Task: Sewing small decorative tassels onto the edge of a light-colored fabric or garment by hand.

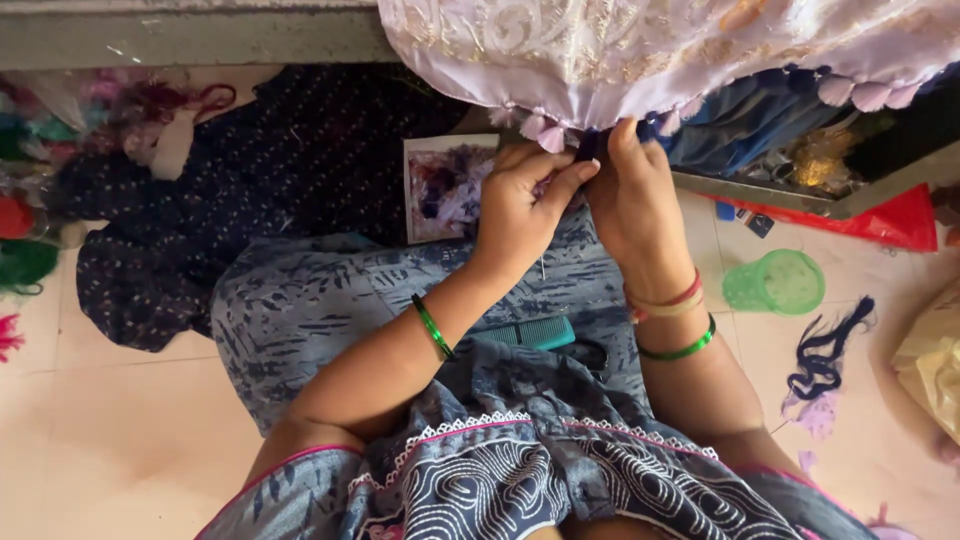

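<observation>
Item 1: pale lilac satin cloth with gold embroidery and a tasselled hem [640, 45], hanging across the top of my view; its hem runs left to right, dipping to the hands.

Item 2: my left hand [520, 205], just below the hem, fingers pinched shut on a dark blue tassel [590, 145].

Item 3: my right hand [632, 195], touching the left, fingertips closed on the same tassel, equally near.

Item 4: teal plastic comb [535, 332], on my lap, well below the hem.
</observation>
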